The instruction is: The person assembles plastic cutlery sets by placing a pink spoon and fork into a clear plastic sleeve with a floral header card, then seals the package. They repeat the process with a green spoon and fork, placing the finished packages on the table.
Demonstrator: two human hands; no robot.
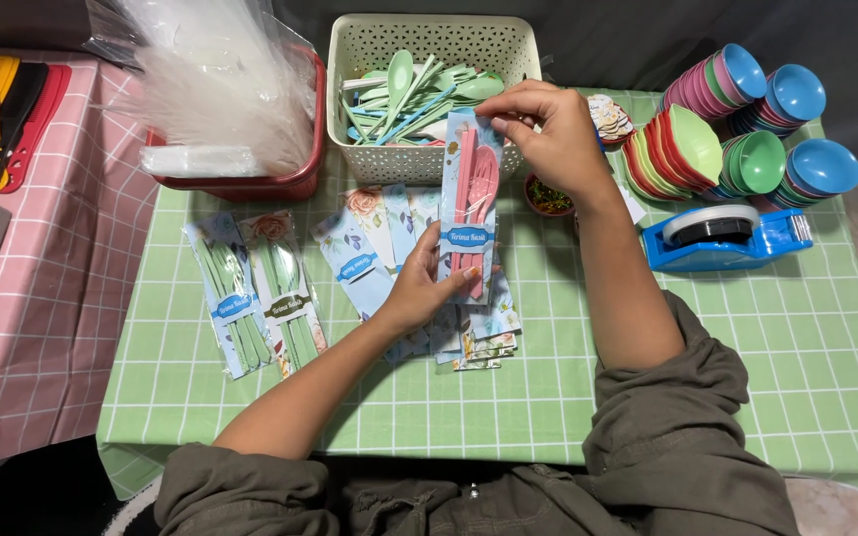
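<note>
Your left hand [419,288] gripped the lower end of a clear plastic packet of pink cutlery on a floral backing card [471,203], while your right hand [548,134] pinched its top edge. The packet stood upright between both hands, just in front of a cream perforated plastic basket of pastel cutlery [429,50], above a fan of floral cards [379,248].

Seen from above, both forearms reach forward, bare to the elbow, with olive-green sleeves pushed up in bunches near the lower edge of the view. The left hand [419,288] is turned palm inward, its thumb pointing toward the right and its fingers curled in a hold. The right hand [548,134] is raised farther forward and higher, wrist bent, its fingertips [508,117] pinched together and pointing left. The right forearm runs almost straight up the view; the left angles in from the lower left.
</note>
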